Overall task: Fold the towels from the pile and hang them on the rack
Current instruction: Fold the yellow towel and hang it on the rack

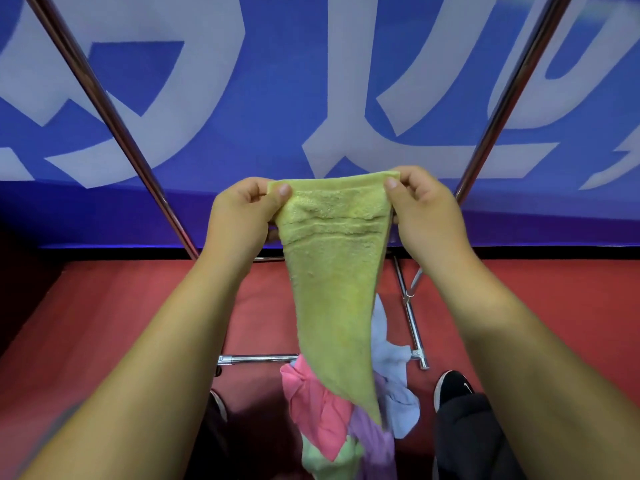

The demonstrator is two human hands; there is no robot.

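A blue banner (pixel 277 81) fills the upper half of the view, from 9 o'clock round to 3 o'clock. It carries very large white characters, cropped too tightly to read. Below it lies a red floor (pixel 104 306).

Two slanting metal poles of the rack (pixel 104 102) run up towards 11 o'clock and 1 o'clock. A low crossbar of the same rack lies near the floor at about 6 o'clock from the hands.

The yellow-green towel (pixel 332 271) is held up at the centre. Its top edge is stretched level between the two hands, and the cloth narrows as it hangs towards 6 o'clock. Its tip reaches down over the pile.

The left hand (pixel 239 220) is at 9 o'clock of the towel's top edge and pinches that corner between thumb and curled fingers. The right hand (pixel 426 216), at 3 o'clock of the edge, pinches the other corner the same way.

The pile of towels (pixel 322 417) sits on the floor at 6 o'clock and holds pink, lilac, pale blue and light green cloths, crumpled together.

A black shoe (pixel 450 386) at 5 o'clock bears a small white mark, too small to name.
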